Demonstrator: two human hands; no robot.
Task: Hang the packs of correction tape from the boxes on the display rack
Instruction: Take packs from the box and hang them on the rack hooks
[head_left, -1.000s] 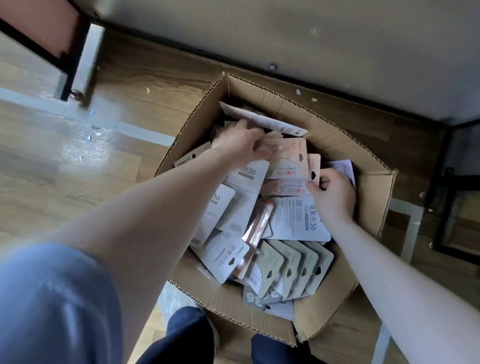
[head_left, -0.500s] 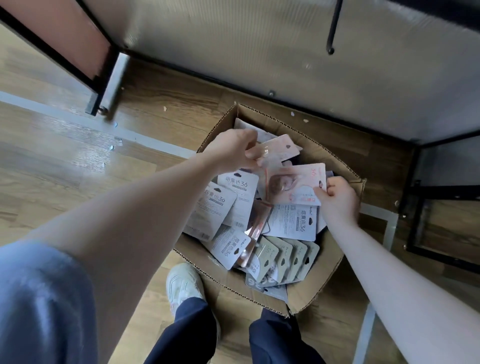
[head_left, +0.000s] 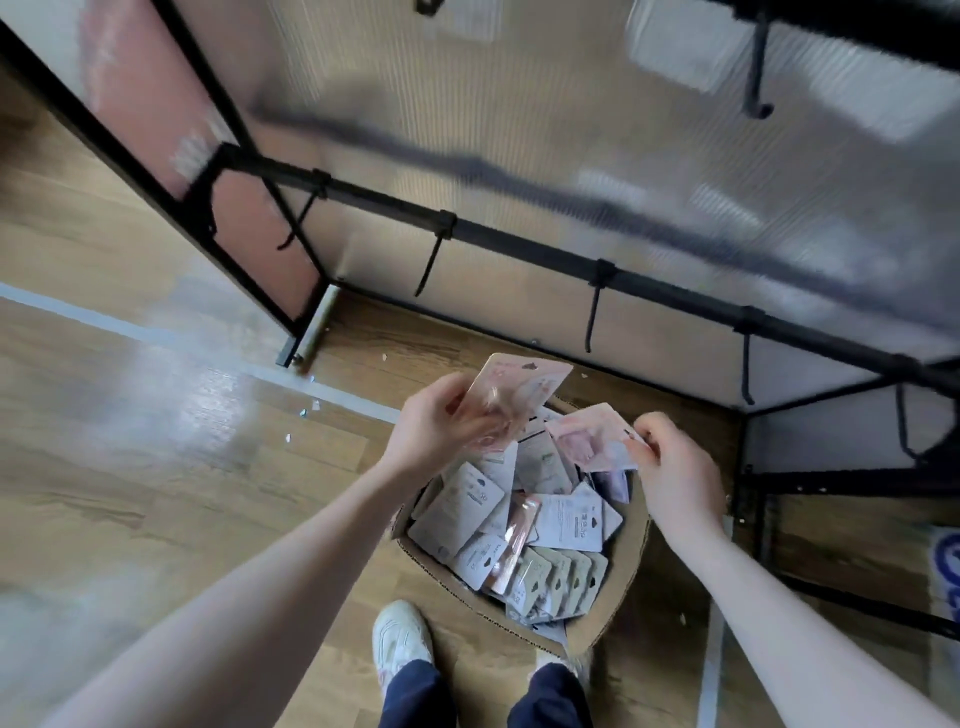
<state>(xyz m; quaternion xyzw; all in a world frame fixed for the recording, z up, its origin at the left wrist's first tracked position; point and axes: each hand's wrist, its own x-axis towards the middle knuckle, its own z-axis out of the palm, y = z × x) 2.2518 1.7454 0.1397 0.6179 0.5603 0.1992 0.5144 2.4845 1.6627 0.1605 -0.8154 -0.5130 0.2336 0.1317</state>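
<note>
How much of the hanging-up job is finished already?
Hardly any. Done: nothing hangs yet; the black hooks on the black metal display rack are bare. In hand: the left hand grips a pink correction-tape pack, the right hand pinches a second pink pack, both lifted above the brown cardboard box. Left: hanging these, plus the many grey and pink packs in the box.

Both your arms reach toward frame centre; your left hand (head_left: 441, 423) has its fingers curled around a pack, while your right hand (head_left: 670, 467) pinches another.
</note>
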